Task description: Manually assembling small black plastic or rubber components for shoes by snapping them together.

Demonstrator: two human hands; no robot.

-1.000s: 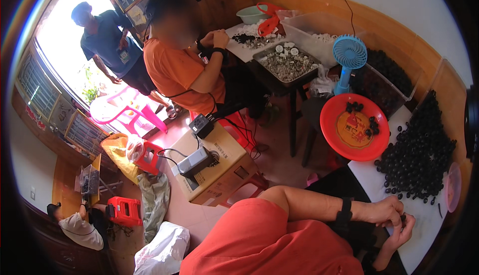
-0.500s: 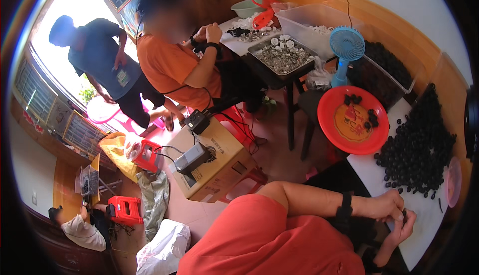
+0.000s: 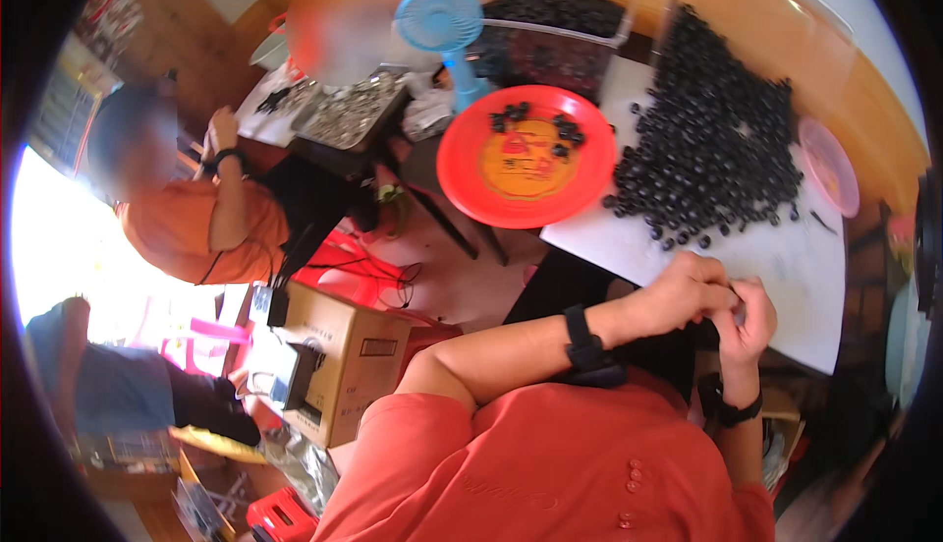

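Observation:
My left hand (image 3: 685,296) and my right hand (image 3: 748,324) meet over the near edge of the white tabletop (image 3: 786,291). Both have curled fingers, with thumbs and fingertips pinched together. Whatever lies between them is hidden by the fingers. Just beyond, a big heap of small, shiny black round pieces (image 3: 702,154) covers the far part of the tabletop. To the left, a red round tray (image 3: 462,173) with a yellow printed middle carries several black pieces (image 3: 567,131) in small clusters near its far rim.
A blue fan (image 3: 439,19) stands behind the red tray, beside a clear bin (image 3: 560,51) of black pieces. At right sits a pink dish (image 3: 828,167). On the left, a person in orange (image 3: 201,228) works by a metal tray (image 3: 354,114); a cardboard box (image 3: 344,355) is nearer.
The view has swung right, so the table and red tray appear further left. Both my hands stay together with fingers pinched; the dark bit seen at the fingertips before is now hidden.

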